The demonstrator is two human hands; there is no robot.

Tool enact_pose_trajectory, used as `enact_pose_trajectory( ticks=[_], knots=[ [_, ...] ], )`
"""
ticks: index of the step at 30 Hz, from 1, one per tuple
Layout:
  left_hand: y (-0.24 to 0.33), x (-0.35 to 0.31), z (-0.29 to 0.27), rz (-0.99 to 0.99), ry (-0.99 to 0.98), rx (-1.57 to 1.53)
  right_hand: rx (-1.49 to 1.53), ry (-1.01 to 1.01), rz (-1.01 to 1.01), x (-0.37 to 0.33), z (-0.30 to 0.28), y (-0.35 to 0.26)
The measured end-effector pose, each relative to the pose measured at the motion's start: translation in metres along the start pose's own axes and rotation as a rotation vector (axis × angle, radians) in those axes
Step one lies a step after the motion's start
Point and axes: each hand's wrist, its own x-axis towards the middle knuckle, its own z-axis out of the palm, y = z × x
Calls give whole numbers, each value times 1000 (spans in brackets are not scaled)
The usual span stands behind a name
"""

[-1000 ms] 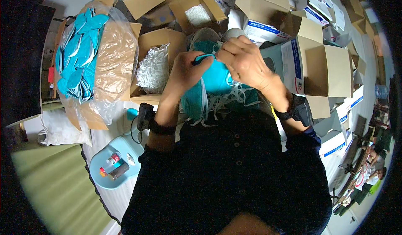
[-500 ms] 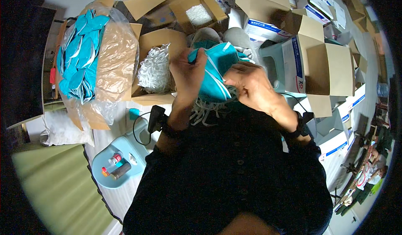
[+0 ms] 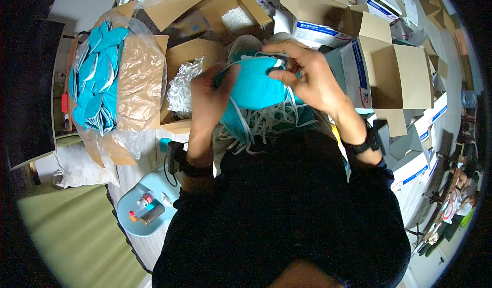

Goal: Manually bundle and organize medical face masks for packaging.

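A teal face mask (image 3: 259, 85) with white straps is held up over my lap. My left hand (image 3: 212, 95) grips its left edge between thumb and fingers. At the upper right edge is my right hand (image 3: 313, 77), its fingers bent and its thumb against the mask, close to a white strap; the exact grip is partly hidden. Beneath, more teal masks with loose white straps (image 3: 269, 121) lie on my lap. To my left, an open carton holds a tangle of white straps (image 3: 184, 88).
A plastic-lined carton holds a heap of teal masks (image 3: 100, 77) at far left. A light-blue stool (image 3: 128, 221) at lower left carries a bottle and a dark cylinder. Open cartons (image 3: 382, 77) crowd the right; another carton with white pieces (image 3: 237, 18) stands ahead.
The held mask has turned, its broad face now toward me. My left hand moved left and slightly down; my right hand rose and its fingers opened somewhat. More loose straps show below.
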Motion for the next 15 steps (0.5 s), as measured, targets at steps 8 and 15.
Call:
enact_pose_trajectory(
  ticks=[8, 15],
  knots=[
    [9, -6, -17, 201, 23, 283, -193, -75, -150, -15, 19, 40],
    [12, -9, 9, 273, -180, 211, -161, 91, -334, -12, 32, 26]
  ],
)
